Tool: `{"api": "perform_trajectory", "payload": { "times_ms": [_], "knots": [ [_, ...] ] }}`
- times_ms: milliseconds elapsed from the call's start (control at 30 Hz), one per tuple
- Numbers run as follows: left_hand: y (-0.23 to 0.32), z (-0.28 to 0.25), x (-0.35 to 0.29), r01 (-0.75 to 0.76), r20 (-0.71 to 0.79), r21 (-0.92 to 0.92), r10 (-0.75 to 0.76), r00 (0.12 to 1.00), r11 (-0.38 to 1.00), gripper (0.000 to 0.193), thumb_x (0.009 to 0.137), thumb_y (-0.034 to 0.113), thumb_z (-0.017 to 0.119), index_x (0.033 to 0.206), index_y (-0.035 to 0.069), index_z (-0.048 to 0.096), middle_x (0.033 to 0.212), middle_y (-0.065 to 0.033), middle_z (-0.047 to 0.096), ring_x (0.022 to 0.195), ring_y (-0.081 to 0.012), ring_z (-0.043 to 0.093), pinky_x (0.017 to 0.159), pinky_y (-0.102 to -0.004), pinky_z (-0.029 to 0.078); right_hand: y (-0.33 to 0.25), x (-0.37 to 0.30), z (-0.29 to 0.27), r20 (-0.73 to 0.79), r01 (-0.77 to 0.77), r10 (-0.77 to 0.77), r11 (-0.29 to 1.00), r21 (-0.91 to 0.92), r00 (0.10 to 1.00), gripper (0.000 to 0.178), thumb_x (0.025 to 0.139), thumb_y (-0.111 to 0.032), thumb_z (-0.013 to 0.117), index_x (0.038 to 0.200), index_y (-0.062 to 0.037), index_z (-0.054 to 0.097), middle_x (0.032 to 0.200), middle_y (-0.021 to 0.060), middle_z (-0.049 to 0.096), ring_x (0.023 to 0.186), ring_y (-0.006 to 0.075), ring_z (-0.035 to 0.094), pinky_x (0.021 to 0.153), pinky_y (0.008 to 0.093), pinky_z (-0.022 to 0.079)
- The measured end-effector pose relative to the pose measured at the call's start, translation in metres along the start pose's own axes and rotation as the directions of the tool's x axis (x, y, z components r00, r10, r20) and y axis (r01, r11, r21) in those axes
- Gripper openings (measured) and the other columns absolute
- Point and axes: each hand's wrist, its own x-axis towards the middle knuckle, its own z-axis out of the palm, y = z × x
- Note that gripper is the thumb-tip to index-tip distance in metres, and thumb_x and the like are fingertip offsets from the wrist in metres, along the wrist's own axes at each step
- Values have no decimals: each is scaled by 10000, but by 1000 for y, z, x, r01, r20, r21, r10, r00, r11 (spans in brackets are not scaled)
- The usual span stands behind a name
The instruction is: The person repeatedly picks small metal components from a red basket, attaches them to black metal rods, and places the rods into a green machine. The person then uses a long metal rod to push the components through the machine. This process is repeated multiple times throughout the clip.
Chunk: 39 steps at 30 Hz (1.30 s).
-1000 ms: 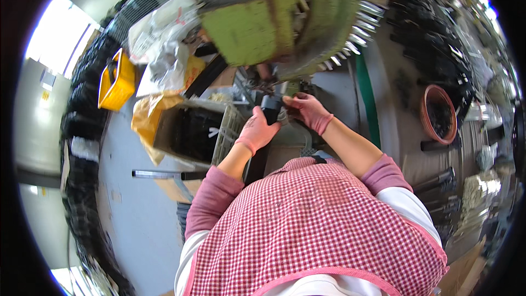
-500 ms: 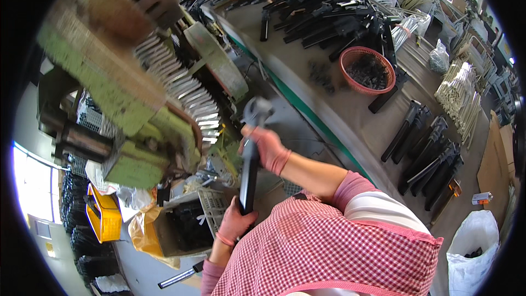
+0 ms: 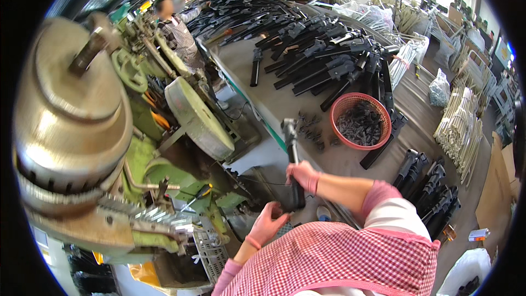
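Note:
My right hand (image 3: 304,177) is closed round a black tube (image 3: 297,196) with a grey-black joint fitting on its upper end. The tube stands nearly upright in the view, its fitting end over the near edge of the table. Just left of the tube's lower end is my left hand (image 3: 266,223), its fingers loosely bent and thumb apart, seemingly clear of the tube. A red plastic basket (image 3: 333,111) of small black parts sits on the table beyond my right hand. Loose small black parts (image 3: 312,131) lie beside it.
A green press machine (image 3: 164,178) with a large metal flywheel housing (image 3: 71,109) fills the left. Many black tubes (image 3: 329,71) cover the far table (image 3: 241,55); several more lie at right. Another person (image 3: 178,38) stands at far left. A screwdriver (image 3: 203,191) rests by the machine.
The view has swung upward and toward the table. My right hand has carried the tube rightward, away from the machine. My left hand has come off the tube's lower end.

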Motion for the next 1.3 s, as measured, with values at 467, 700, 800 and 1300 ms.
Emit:
{"api": "perform_trajectory", "payload": {
  "times_ms": [467,700,800,1300],
  "knots": [
    [-83,-9,-26,209,-130,-120,-224,966,970,239,935,118,642,1129,-7,583,982,-78,656,888,-140,630,818,-274,502,-78,17,-220,-394,51,-914,391,-919,-98,438,727,-61,626,1159,-62,554,1159,159,592,1130,335,545,1018,429,413],
    [-61,-6,-10,228,-16,139,-228,974,964,285,921,166,683,1127,-13,596,987,-100,672,919,-136,649,832,-277,515,11,-24,-304,-833,-422,-361,735,-531,419,787,741,-404,764,1305,17,410,1342,232,496,1263,410,489,1051,446,426],
    [-51,5,4,266,-6,67,-266,964,962,310,910,184,694,1121,-24,603,986,-92,684,904,-129,655,816,-282,525,-12,-7,-299,-899,-404,-223,834,-376,377,828,723,-365,821,1317,-16,363,1348,225,493,1229,388,537,1023,438,466],
    [25,24,68,-82,129,-89,93,987,993,124,932,56,582,1044,13,616,816,-12,610,722,-87,559,643,-242,471,62,-53,-307,-898,535,-345,830,-156,273,181,750,-140,748,841,-39,627,739,5,601,620,104,553,531,295,435]
  ]
}}
